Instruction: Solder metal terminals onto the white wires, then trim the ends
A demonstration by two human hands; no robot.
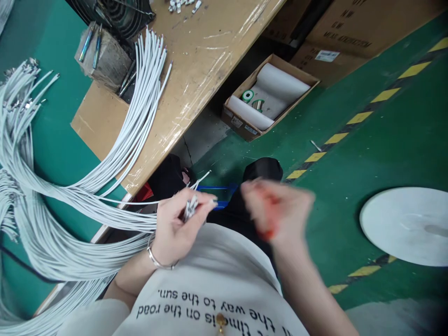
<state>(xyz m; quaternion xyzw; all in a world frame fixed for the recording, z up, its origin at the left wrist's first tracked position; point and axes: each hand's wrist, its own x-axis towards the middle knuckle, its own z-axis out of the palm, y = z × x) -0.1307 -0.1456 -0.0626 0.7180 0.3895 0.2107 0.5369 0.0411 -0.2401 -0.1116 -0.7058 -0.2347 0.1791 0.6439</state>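
Observation:
My left hand (177, 219) is closed around the ends of a bundle of thin white cables (105, 219), whose metal tips poke out between thumb and fingers. One loose cable tip (203, 178) sticks up past the hand. The cables sweep left in a thick sheaf over the green mat (59, 154) and up onto the cardboard-covered bench (196, 60). My right hand (276, 210) hovers just right of the left hand, smeared by motion; something red shows on it and its fingers cannot be made out.
On the bench stand a holder with tools (103, 56), a black fan grille (115, 14) and small white connectors (182, 5). On the green floor sit an open cardboard box with paper rolls (269, 95), large cartons (353, 28), a white disc (408, 225) and yellow-black tape (367, 107).

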